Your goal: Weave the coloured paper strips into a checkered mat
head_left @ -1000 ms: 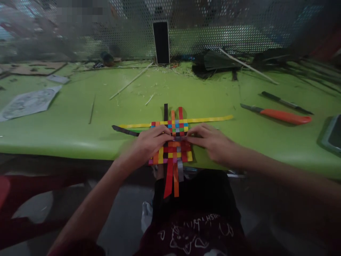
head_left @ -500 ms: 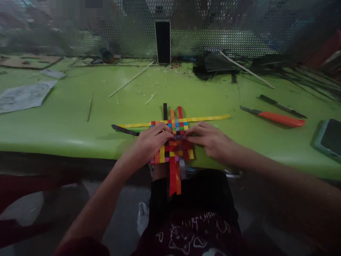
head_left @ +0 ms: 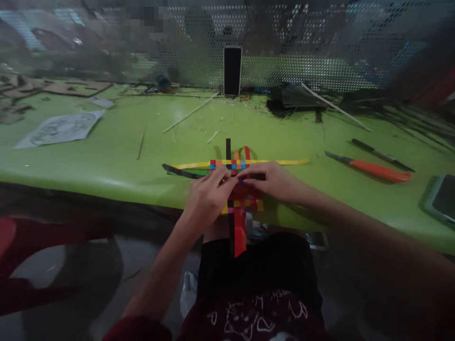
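A woven piece of coloured strips lies at the near edge of the green table, checked in red, blue, yellow, orange and black. Loose strip ends stick out: a yellow strip to the right, a black strip to the left, and a red strip hanging over the edge. My left hand is closed on the weave, its fingertips pinching at the middle. Right beside it, my right hand pinches the same spot from the other side. Which strip the fingertips hold is hidden.
An orange-handled knife and a dark slim blade lie to the right, near a phone. Another phone stands upright against the perforated screen. A printed paper and thin sticks are on the left.
Both hands have come closer together over the middle of the weave; the right one has moved inward to meet the left fingertips. The camera view has shifted slightly.
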Tool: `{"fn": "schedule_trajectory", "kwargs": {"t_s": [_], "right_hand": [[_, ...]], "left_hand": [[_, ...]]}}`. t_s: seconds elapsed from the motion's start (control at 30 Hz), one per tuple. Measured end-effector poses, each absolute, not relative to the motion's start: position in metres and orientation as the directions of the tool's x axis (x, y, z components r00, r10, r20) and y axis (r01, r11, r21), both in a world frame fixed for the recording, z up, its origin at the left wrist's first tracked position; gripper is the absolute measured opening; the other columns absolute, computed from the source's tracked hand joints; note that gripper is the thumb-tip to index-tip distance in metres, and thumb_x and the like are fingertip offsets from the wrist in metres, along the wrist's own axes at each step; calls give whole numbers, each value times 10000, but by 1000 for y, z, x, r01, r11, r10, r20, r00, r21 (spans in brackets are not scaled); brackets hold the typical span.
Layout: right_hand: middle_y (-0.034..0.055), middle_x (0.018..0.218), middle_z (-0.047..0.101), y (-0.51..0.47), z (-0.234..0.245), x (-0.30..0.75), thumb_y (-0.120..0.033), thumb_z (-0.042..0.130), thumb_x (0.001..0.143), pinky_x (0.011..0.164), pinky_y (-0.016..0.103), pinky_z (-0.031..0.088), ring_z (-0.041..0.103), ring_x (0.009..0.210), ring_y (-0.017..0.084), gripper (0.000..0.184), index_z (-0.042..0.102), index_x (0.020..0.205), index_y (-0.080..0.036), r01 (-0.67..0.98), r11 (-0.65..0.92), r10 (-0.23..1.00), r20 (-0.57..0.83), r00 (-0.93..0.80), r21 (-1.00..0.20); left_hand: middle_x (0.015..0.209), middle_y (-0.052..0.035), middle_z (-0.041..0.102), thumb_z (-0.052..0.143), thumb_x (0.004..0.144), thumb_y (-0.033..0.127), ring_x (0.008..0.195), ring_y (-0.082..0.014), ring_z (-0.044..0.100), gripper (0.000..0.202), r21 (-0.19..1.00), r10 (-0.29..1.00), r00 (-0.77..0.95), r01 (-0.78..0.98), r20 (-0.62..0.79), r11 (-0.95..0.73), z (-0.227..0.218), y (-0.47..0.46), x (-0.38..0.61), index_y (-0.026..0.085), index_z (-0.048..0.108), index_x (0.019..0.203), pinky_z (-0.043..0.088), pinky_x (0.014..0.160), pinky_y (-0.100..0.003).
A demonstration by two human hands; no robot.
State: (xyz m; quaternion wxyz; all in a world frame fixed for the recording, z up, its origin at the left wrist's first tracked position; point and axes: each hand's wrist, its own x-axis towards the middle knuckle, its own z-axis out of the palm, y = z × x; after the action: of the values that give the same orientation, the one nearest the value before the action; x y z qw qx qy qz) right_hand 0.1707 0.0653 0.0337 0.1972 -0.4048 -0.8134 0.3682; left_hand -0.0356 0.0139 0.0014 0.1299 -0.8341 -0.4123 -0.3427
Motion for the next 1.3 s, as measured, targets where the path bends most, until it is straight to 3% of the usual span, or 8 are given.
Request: {"fn": "schedule_trajectory", "kwargs": {"t_s": [0.27, 0.4, 0.53, 0.67, 0.83, 0.93, 1.03, 1.3], "right_hand": [[51, 955, 788, 73, 35, 169, -252, 650, 881, 835, 364, 540, 696, 852, 197, 164, 791, 950, -205, 469, 323, 807, -19, -590, -822], [53, 898, 755, 78, 38, 176, -246, 668, 874, 786, 353, 532, 670, 799, 186, 217, 778, 1046, -173, 439, 295, 852, 26, -522, -848], [92, 1000, 699, 76, 37, 189, -199, 682, 870, 827, 374, 516, 651, 889, 218, 166, 773, 1006, -177, 554, 539, 811, 215, -544, -634], [103, 1022, 656, 73, 28, 192, -164, 623, 911, 834, 369, 506, 626, 912, 223, 120, 731, 961, -176, 594, 688, 706, 197, -680, -416], [80, 943, 590, 74, 26, 192, -201, 591, 920, 706, 321, 463, 541, 767, 181, 55, 607, 870, -185, 622, 713, 687, 145, -713, -322], [76, 941, 570, 75, 30, 190, -224, 622, 881, 677, 324, 442, 506, 737, 180, 72, 554, 867, -204, 649, 697, 700, 91, -709, -306], [92, 1000, 589, 79, 32, 186, -289, 636, 885, 716, 344, 444, 526, 805, 209, 114, 563, 912, -205, 608, 712, 660, 40, -750, -352], [12, 873, 546, 93, 44, 202, -418, 706, 883, 715, 307, 434, 513, 768, 160, 275, 587, 753, -207, 457, 520, 621, -48, -783, -722]], "left_hand": [[825, -13, 642, 523, 1050, 192, 704, -125, 604, 187, 112, 619, 366, 795, 695, -596, -1, 14, -28, 190, 671, 937, 453, 617, -243], [838, -14, 637, 534, 1041, 180, 737, -132, 607, 167, 153, 630, 320, 801, 708, -579, -2, 16, -27, 196, 675, 953, 459, 644, -253], [881, -38, 633, 534, 1035, 169, 772, -144, 611, 158, 237, 639, 306, 747, 706, -621, -9, 20, -30, 165, 686, 990, 478, 678, -268], [908, -50, 631, 533, 1013, 126, 822, -166, 622, 158, 293, 680, 333, 717, 654, -632, -10, 24, -31, 150, 682, 965, 493, 719, -286], [1021, -54, 683, 562, 926, 27, 870, -185, 651, 214, 382, 798, 341, 739, 497, -555, -5, 27, -30, 159, 662, 1061, 512, 759, -306], [1076, -52, 701, 576, 907, 8, 913, -185, 673, 279, 412, 816, 319, 740, 482, -532, -5, 27, -30, 166, 651, 1123, 527, 807, -308], [1065, -46, 715, 602, 883, -8, 916, -181, 681, 309, 425, 809, 309, 727, 500, -540, -8, 28, -30, 167, 660, 1130, 530, 821, -302], [921, -19, 717, 628, 961, 133, 827, -174, 663, 99, 478, 797, 332, 661, 504, -578, -9, 31, -31, 184, 707, 991, 495, 740, -293]]}}
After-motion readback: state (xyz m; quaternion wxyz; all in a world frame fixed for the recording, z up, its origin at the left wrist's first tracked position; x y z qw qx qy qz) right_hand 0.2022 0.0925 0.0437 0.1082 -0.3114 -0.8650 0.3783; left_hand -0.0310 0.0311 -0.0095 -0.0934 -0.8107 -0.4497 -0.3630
